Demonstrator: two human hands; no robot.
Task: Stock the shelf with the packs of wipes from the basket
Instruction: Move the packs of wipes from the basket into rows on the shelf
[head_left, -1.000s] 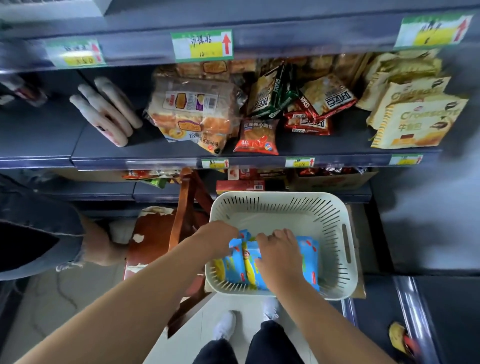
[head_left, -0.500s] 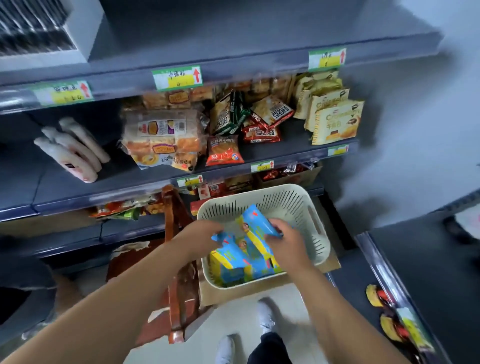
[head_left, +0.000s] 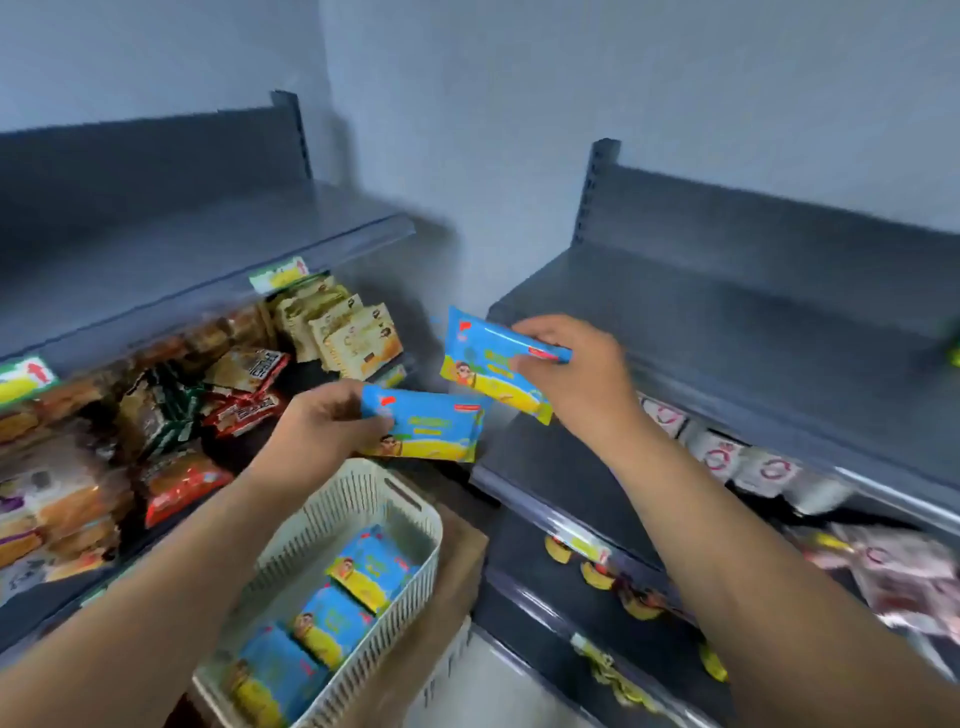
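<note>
Head view is smeared with motion, so I read edges loosely. The bare grey shelf (head_left: 727, 322) sits at two o'clock and the basket (head_left: 405, 499) at seven o'clock, on a brown box (head_left: 460, 551). Between them, in the air, I hold one pack per hand. My left hand (head_left: 322, 421) pinches the left pack (head_left: 431, 426) by its nine o'clock end. My right hand (head_left: 576, 374) grips the right pack (head_left: 493, 364) along its top edge with fingers (head_left: 535, 335) curled over it, so it hangs tilted.

The risks, as I judge them:
- A pack brought in low could catch the shelf's front edge and fold.
- The basket seems to stand near a corner of the box, so a knock from my left forearm could tip it.
- Each pack is slick film held by one edge, and a fast swing could slide it loose.
- The two held packs almost meet at their corners, so one could bump the other.

The count is two shelf units, this one plus the snack shelf (head_left: 208, 249) at ten o'clock. There is one basket, two hands and five packs. Two packs are held, and three basket packs (head_left: 371, 566) lie in a row.
</note>
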